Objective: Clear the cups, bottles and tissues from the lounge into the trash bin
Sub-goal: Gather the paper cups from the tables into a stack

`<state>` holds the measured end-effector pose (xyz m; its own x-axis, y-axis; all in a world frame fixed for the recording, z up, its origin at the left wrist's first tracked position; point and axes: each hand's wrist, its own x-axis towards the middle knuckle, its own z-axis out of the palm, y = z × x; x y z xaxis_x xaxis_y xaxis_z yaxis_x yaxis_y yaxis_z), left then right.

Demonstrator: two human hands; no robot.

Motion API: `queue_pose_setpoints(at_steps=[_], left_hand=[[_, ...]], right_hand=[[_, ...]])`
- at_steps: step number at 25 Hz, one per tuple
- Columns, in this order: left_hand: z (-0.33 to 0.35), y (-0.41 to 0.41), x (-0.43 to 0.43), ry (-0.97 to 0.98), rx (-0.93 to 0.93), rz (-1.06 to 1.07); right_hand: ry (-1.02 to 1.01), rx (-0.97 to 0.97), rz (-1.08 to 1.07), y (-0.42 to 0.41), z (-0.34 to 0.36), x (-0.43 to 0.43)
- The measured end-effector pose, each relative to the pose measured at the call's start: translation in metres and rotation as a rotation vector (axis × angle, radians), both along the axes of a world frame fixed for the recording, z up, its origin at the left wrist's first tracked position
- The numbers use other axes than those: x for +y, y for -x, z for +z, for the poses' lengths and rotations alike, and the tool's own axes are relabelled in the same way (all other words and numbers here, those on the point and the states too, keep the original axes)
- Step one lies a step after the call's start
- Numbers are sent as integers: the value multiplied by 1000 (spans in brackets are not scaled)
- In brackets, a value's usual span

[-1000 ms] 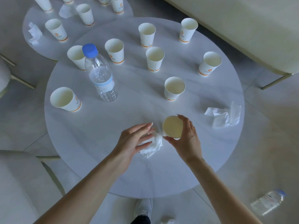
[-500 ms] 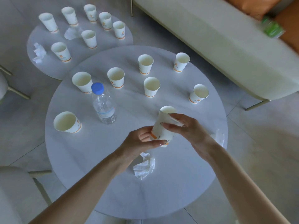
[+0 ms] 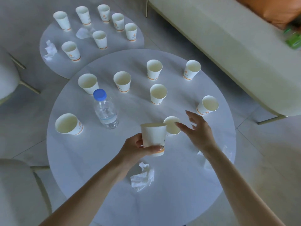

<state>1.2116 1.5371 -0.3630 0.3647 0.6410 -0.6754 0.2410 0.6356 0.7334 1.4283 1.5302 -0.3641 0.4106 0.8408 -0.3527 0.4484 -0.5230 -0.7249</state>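
A round grey table [image 3: 97,160] carries an upright water bottle [image 3: 105,110] with a blue cap. One paper cup [image 3: 68,123] stands left of the bottle, and the other cups [image 3: 158,93] stand behind and right of it. A crumpled tissue [image 3: 142,176] lies nearer than the bottle. Beyond the bottle, a smaller table [image 3: 117,44] holds seven cups [image 3: 99,39] and two tissues [image 3: 50,49].

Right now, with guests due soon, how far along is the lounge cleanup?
Barely begun: no bin is in view and nothing looks cleared. In hand: the left hand holds one paper cup, and the right hand, fingers open, reaches to a second cup. Left: the other cups, the bottle and the tissues on the big table, plus everything on the small table.
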Motion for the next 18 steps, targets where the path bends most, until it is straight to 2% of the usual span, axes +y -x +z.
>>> queue_pose_setpoints(at_steps=[2, 4, 9, 13, 15, 18], left_hand=[[-7, 2, -1, 6, 39, 47], [-12, 1, 0, 13, 79, 106], [-20, -8, 0, 39, 109, 249], [-17, -17, 9, 49, 142, 259], [-14, -25, 15, 32, 156, 238], [-7, -41, 25, -7, 147, 208]], right_hand=[[65, -171, 194, -3, -25, 5], [88, -245, 304, -1, -48, 10], [70, -271, 310, 3, -78, 22], [-4, -106, 167, -6, -70, 37], [-34, 24, 7, -16, -49, 53], [-131, 411, -118, -37, 1, 78]])
